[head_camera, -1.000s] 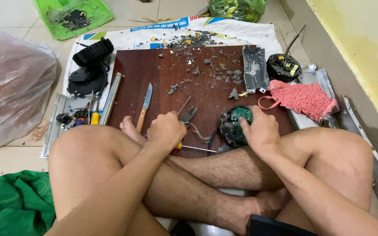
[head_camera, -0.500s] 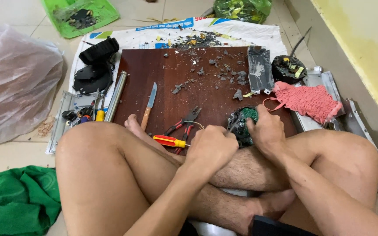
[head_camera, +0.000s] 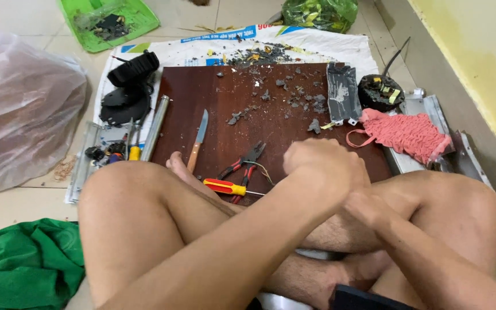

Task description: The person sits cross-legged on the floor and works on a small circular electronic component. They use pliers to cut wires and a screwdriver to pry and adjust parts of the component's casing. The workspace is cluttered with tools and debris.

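Sits cross-legged at the 6 o'clock edge of the brown wooden board [head_camera: 213, 97], which puts the tools within reach. Clenches the left hand [head_camera: 320, 166] into a tight fist over the 5 o'clock part of the board and lays it across the right hand [head_camera: 365, 204], apparently to bear down with both arms together. Hides the right hand's fingers under that fist: cannot tell how far closed, nor whether either palm encloses anything. Leaves the red-handled pliers [head_camera: 242, 163] and the red-and-yellow screwdriver [head_camera: 225, 186] untouched at 9 o'clock of the fist, near but apart, handles toward the knee for quick pickup. Places the wooden-handled knife [head_camera: 197, 140] farther out at 9 o'clock, blade pointing to 12. Confines grey debris [head_camera: 294, 95] to the 12 o'clock half, away from the legs. Sets the pink knitted cloth [head_camera: 400, 133] at 2 o'clock, beside the board's edge.
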